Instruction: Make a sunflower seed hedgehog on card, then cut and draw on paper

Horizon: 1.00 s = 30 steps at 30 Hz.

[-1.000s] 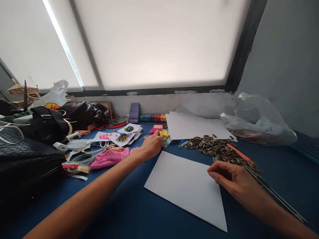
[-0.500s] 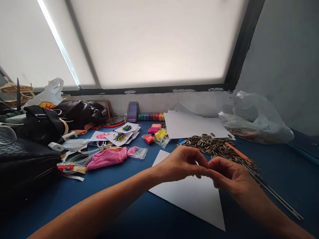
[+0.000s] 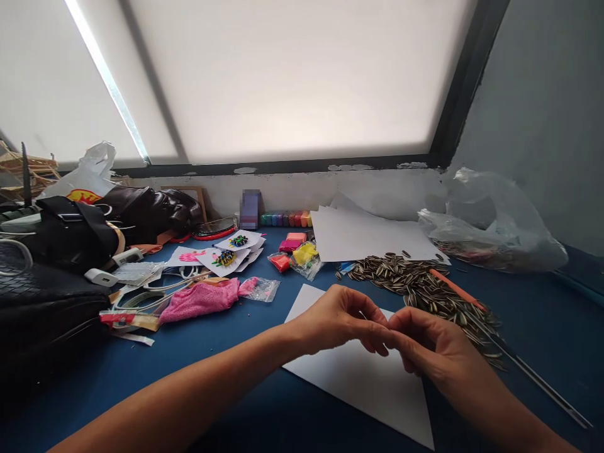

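Observation:
My left hand (image 3: 342, 321) and my right hand (image 3: 427, 340) meet fingertip to fingertip above a white sheet of paper (image 3: 358, 384) on the blue tabletop. Thumbs and forefingers of both are pinched together; whatever lies between them is hidden or too small to name. Beyond my hands spreads a heap of striped sunflower seeds (image 3: 391, 274). An orange stick-like tool (image 3: 457, 289) lies across the seeds, and a long thin metal tool (image 3: 538, 371) extends from the heap toward the lower right.
White sheets (image 3: 368, 236) lie at the back beside a clear plastic bag (image 3: 504, 220). Clay packets (image 3: 304, 255) sit mid-table. Left of them are small decorated cards (image 3: 224, 259), a pink cloth (image 3: 201, 300), cables and a black bag (image 3: 42, 308).
My hands stay joined at the fingertips, with only a slight shift of the fingers. The view has moved a little.

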Available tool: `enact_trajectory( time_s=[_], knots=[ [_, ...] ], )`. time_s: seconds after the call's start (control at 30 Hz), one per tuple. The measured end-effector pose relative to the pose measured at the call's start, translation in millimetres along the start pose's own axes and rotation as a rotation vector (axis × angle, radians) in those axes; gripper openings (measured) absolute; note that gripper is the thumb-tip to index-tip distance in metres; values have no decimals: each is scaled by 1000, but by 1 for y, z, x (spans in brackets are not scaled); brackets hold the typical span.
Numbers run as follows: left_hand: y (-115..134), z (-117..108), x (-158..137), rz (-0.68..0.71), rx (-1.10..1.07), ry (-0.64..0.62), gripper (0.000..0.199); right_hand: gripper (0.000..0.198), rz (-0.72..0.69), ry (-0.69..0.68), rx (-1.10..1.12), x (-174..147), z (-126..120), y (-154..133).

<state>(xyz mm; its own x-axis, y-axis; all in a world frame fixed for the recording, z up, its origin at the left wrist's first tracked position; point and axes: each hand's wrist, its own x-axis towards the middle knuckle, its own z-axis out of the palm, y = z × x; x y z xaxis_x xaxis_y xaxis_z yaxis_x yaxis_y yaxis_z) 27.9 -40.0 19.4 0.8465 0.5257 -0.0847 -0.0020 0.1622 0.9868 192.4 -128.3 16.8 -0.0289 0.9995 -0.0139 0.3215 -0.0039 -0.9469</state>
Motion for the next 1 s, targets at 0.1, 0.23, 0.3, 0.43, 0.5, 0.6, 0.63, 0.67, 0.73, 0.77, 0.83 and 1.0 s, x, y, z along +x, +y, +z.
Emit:
enact_trajectory(
  time_s=[0.1,0.23,0.3,0.43,0.5,0.6,0.63,0.67,0.73,0.77,0.83,1.0],
  knots=[
    [-1,0,-2,-2,-4,10,38,34,35,-36,42,0,1,-2],
    [1,3,-2,-30,-22,-2,39,38,59,-36,63,-1,2,-3],
    [2,4,-3,-34,-13,1,39,40,59,-48,82,-2,4,-2],
    [2,4,-5,-32,6,-37,40,40,76,-95,145,-3,6,-2],
    [2,4,-6,-40,4,-80,40,40,100,-124,164,-3,5,-2],
    [3,3,-8,-50,-22,-173,39,39,155,-169,191,-3,3,1],
    [3,2,-9,-51,-27,-203,39,39,168,-180,208,-3,3,2],
    [4,2,-9,-51,-27,-228,38,39,174,-190,229,-3,2,4],
    [5,1,-10,-53,-30,-258,38,38,169,-208,268,-3,1,8],
    [6,-1,-10,-55,-42,-265,39,38,164,-212,288,-2,0,9],
    [7,-4,-8,-55,-65,-236,41,38,161,-192,310,-1,-2,9],
    [7,-17,-2,-25,60,53,41,37,98,40,224,1,-19,1]
  ],
)
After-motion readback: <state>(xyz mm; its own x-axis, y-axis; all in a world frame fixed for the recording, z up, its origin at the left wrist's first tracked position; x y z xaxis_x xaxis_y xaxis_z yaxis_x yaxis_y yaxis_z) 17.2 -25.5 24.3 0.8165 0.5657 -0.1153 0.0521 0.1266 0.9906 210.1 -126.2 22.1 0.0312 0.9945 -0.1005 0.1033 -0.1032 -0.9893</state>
